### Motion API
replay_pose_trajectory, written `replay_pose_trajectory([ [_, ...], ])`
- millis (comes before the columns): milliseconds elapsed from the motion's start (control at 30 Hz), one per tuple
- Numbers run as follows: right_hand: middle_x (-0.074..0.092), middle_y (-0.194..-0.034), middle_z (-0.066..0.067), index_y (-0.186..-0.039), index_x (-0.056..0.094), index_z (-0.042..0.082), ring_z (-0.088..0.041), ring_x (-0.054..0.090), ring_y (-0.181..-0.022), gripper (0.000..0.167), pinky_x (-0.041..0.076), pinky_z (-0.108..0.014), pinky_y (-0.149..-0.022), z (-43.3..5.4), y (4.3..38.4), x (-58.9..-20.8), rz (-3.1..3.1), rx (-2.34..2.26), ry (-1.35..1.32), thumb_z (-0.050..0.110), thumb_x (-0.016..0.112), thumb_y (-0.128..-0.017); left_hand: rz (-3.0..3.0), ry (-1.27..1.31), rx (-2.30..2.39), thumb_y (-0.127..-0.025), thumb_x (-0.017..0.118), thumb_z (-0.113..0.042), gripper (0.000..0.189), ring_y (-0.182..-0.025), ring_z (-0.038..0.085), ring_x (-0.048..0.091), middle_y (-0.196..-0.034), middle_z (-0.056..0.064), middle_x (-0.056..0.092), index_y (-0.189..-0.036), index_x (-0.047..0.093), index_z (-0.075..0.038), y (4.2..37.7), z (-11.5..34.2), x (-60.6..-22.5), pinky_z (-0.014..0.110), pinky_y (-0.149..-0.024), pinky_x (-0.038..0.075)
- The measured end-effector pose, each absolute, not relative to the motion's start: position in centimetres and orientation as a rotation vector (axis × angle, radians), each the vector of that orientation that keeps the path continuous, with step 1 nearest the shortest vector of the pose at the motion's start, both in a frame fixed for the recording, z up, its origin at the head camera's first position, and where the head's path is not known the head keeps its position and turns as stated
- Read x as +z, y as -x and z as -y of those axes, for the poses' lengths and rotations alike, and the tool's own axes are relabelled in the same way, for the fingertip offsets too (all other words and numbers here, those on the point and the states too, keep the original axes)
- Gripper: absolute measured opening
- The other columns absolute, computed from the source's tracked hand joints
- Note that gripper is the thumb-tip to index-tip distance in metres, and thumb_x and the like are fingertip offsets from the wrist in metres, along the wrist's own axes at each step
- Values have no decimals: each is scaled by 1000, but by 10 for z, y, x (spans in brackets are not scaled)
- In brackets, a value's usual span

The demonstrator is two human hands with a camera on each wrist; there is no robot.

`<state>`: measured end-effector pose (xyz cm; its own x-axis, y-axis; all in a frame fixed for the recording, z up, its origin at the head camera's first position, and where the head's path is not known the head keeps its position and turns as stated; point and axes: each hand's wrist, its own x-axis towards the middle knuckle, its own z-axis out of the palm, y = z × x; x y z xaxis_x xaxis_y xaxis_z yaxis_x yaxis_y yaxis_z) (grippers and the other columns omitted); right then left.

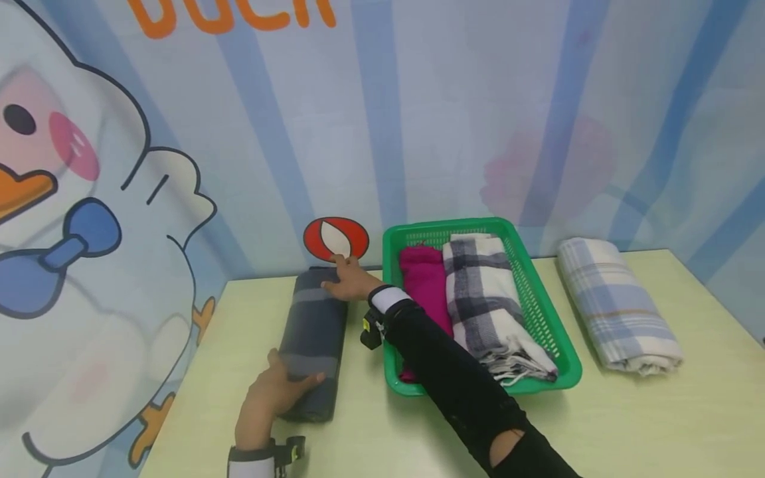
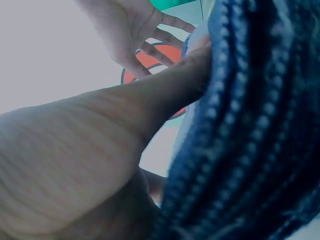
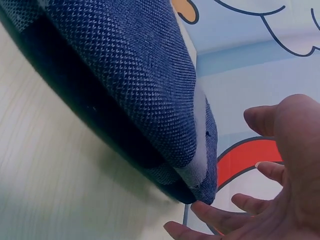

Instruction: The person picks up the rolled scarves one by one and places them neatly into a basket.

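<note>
On the pale yellow wood-grain tabletop (image 1: 645, 425) we find a green perforated plastic basket (image 1: 545, 305) and, to its left, a long folded bundle of dark blue-grey knit cloth with lighter bands (image 1: 313, 328). We note the left hand (image 1: 271, 392) spread over the bundle's near end, thumb on top, and the right hand (image 1: 352, 279), fingers parted, at its far end; we cannot tell how firmly either presses.
</note>
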<state>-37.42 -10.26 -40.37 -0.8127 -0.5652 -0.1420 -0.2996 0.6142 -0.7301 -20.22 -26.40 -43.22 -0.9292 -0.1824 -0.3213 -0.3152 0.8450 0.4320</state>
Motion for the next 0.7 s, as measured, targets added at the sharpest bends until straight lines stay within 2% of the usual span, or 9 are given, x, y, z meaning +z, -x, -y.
replay_pose_trajectory([
  [133, 10, -162, -25, -159, 7, 8, -36, 34, -146, 73, 35, -49, -118, 102, 376, -407, -2488, -988, 718, 34, 48, -104, -2776, 381, 708, -82, 72, -59, 121, -124, 57, 51, -135, 47, 44, -147, 11, 22, 203, 264, -432, 60, -98, 47],
  [367, 6, -164, -22, -160, 6, 12, -33, 31, -149, 73, 33, -46, -119, 107, 380, -415, -2497, -937, 716, 36, 47, -104, -2787, 364, 682, -78, 74, -62, 109, -111, 53, 59, -124, 41, 55, -133, 37, 25, 204, 267, -433, 57, -89, 52],
  [567, 4, -165, -21, -159, 7, 14, -32, 29, -150, 72, 34, -46, -118, 108, 380, -419, -2493, -922, 714, 35, 48, -104, -2769, 349, 715, -80, 74, -59, 105, -107, 51, 61, -122, 41, 55, -131, 38, 26, 205, 265, -433, 54, -84, 54],
  [700, 4, -164, -22, -159, 8, 15, -33, 34, -147, 70, 35, -46, -118, 106, 379, -416, -2488, -938, 705, 35, 48, -104, -2776, 346, 730, -84, 74, -53, 99, -104, 51, 62, -118, 41, 56, -129, 37, 27, 206, 264, -431, 53, -81, 55],
])
